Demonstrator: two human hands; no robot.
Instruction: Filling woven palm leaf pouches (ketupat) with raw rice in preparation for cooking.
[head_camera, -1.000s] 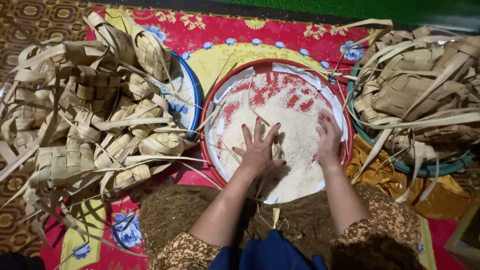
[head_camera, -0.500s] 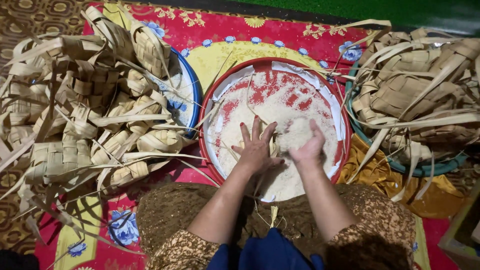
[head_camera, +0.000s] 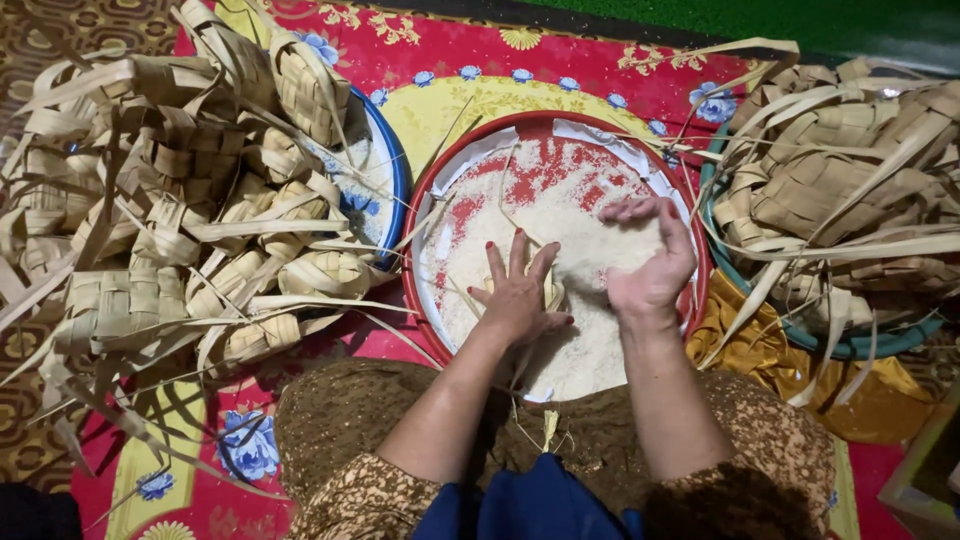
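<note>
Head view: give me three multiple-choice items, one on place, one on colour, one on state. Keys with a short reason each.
1. Where does the heap of woven palm-leaf pouches over the blue-rimmed dish lie?
A. left of the tray
B. on the rice
C. on the lap

2. What colour is the rim of the round tray that holds the white rice?
A. green
B. red
C. black

3. How is the left hand posed?
A. clenched in a fist
B. fingers spread, palm down on the rice
C. raised off the tray

Key: 1 A, the heap fills the picture's left. 2 B, the red edge shows all round. 3 B, the fingers fan out; the right hand cups rice beside it.
</note>
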